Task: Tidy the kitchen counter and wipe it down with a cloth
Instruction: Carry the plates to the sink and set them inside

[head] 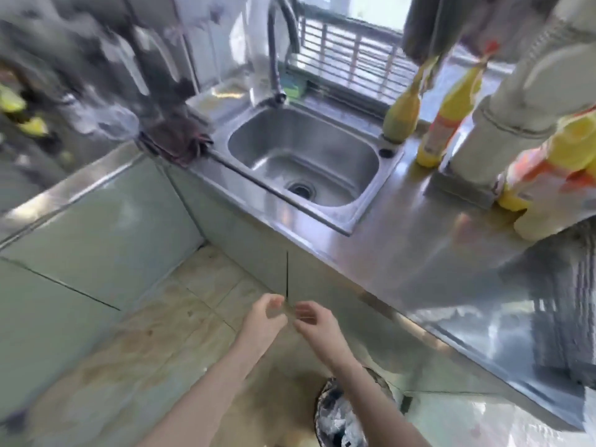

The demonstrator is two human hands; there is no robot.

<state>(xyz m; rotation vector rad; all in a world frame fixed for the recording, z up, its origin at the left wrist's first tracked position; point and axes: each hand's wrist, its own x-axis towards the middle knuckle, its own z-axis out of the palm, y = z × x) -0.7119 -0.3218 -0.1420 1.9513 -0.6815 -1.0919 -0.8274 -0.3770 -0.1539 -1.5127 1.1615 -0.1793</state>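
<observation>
Steel desk and dark cloth

The shiny steel desk [403,253] is L-shaped; the dark brownish cloth [179,137] lies crumpled at its corner, left of the sink.

A polished steel counter [403,253] runs along the right, glossy and mirror-bright. The sink [303,156] set in it is brushed metal, duller inside. A dark cloth [179,137], soft and matt, lies crumpled at its far left. Yellow plastic bottles [448,117] look smooth. Floor tiles [180,317] appear glazed, stained.
</observation>
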